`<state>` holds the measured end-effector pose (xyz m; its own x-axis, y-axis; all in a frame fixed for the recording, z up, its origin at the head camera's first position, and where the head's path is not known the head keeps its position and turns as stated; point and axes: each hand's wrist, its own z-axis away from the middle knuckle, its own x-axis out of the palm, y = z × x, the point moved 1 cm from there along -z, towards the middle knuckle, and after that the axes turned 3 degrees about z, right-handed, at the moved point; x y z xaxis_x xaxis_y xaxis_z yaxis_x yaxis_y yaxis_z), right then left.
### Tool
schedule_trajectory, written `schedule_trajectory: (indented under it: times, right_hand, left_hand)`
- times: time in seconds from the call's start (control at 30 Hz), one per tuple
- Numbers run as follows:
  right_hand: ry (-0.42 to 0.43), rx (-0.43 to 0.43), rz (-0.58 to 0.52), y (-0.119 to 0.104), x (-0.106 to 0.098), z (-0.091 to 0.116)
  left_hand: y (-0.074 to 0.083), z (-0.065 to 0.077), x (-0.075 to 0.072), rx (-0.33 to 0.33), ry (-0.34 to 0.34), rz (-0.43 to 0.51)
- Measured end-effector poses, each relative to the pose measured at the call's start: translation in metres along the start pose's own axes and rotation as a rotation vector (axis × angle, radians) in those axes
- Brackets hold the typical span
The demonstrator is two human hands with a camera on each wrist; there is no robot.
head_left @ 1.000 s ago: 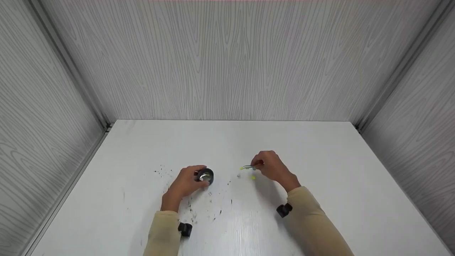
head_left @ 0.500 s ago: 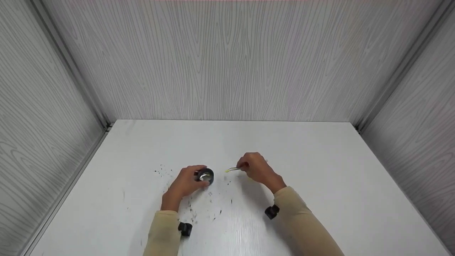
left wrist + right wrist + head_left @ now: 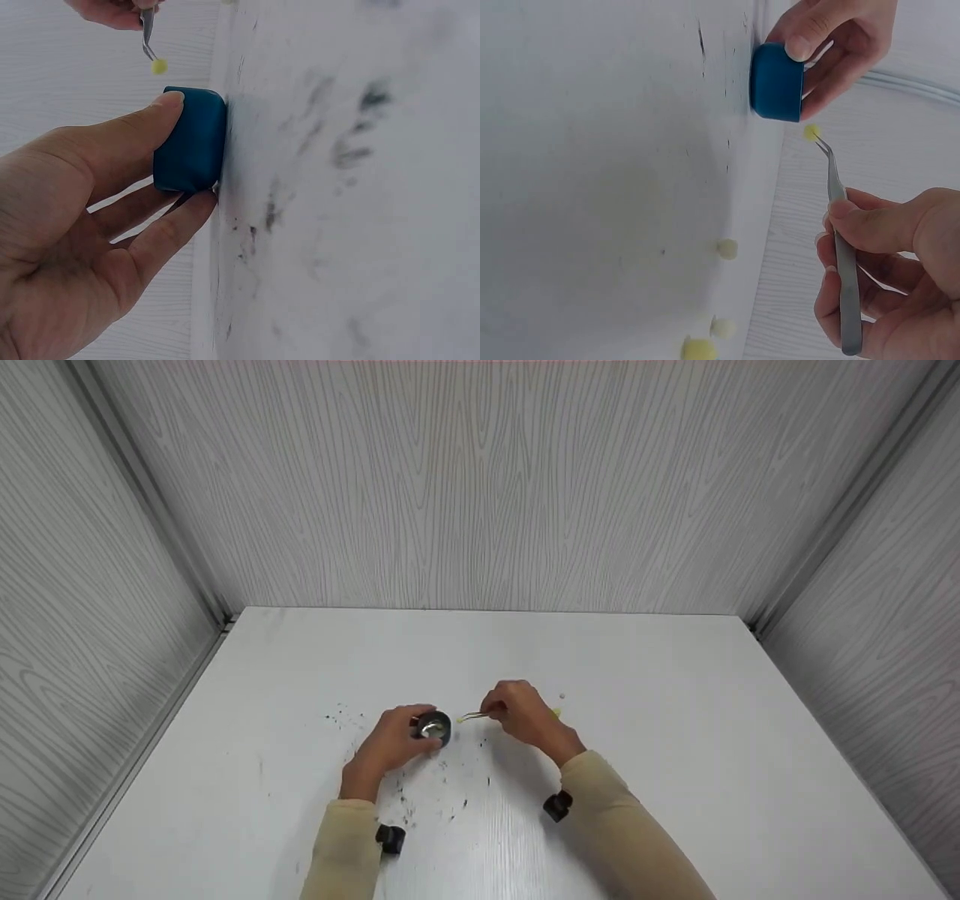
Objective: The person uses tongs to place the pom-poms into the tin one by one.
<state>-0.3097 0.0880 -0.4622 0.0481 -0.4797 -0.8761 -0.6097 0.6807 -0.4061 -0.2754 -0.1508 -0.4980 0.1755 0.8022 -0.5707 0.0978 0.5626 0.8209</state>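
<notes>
My left hand grips a small blue cup between thumb and fingers on the white table. The cup stands upright, its mouth up, and looks dark in the head view, with something pale and greenish inside. My right hand pinches a pair of metal tweezers with a bent tip. Between the tweezer tips is a small yellow ball. It is held just to the right of the cup, apart from it and around the height of its rim in the wrist views.
Two pale balls and a larger yellow ball lie on the table behind the right hand. Dark smudges mark the white tabletop around the left hand. Grey wood-grain panels enclose the back and sides.
My right hand has moved left with the tweezers and yellow ball, from over the loose balls to beside the cup. My left hand and the cup have stayed in place.
</notes>
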Motion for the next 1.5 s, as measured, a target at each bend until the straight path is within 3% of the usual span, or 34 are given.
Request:
schedule_trajectory:
  times: [0.53, 0.97, 1.5]
  right_hand:
    - [-0.04, 0.01, -0.038, -0.011, 0.019, -0.016]
    - [-0.016, -0.023, -0.018, -0.016, 0.029, -0.018]
    - [-0.026, -0.014, 0.002, -0.019, 0.029, -0.018]
  left_hand:
    - [0.0, -0.002, 0.001, -0.017, 0.003, -0.005]
    - [-0.001, -0.002, 0.0, -0.004, -0.003, -0.026]
    - [0.0, -0.002, -0.001, 0.004, -0.003, -0.025]
